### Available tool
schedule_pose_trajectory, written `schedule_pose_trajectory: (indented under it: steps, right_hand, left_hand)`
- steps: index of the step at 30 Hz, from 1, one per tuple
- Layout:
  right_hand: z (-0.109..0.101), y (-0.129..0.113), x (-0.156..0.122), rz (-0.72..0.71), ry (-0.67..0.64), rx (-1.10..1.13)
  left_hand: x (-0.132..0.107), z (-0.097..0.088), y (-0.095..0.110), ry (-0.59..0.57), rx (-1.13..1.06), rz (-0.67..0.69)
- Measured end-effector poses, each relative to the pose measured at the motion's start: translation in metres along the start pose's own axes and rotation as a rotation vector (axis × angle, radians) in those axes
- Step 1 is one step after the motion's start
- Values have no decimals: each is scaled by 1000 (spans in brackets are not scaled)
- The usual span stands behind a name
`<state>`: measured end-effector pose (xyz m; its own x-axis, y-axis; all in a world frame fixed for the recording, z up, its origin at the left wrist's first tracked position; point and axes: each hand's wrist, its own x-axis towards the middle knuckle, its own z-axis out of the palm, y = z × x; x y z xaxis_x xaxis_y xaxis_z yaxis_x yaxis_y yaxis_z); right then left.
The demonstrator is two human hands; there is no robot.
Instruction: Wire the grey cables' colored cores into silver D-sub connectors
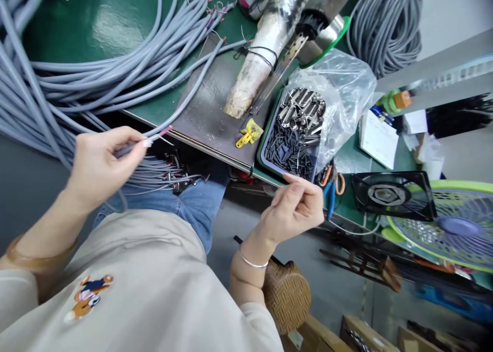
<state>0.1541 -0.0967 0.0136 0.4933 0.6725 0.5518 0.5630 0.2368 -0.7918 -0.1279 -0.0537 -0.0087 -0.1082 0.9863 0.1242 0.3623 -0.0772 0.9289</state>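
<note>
Head view: left hand point(111, 162) pinching grey cable point(154, 137) behind its pink wires point(166, 131), off desk's point(108, 28) front edge, a close grip likely best for steadiness; right hand point(295, 206) curled near tray's point(262, 157) near edge, contents unclear.

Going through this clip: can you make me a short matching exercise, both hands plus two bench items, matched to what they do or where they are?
1. Left hand
2. Right hand
3. Black fan
4. Yellow clip

A. On the dark plate
B. Fingers curled, near the tray of small parts
C. Pinching a grey cable near its exposed wires
D. Overlapping the purple-and-green basket in this view

Pairs: 1-C, 2-B, 3-D, 4-A
</note>
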Motion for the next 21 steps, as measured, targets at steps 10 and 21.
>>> schedule_pose_trajectory:
  steps: [10,21]
  right_hand:
    - [21,-6,7,151,-290,47]
    - [25,0,9,342,-471,140]
  left_hand:
    - [5,75,27,-557,-796,-376]
    - [7,101,36,-604,-721,-327]
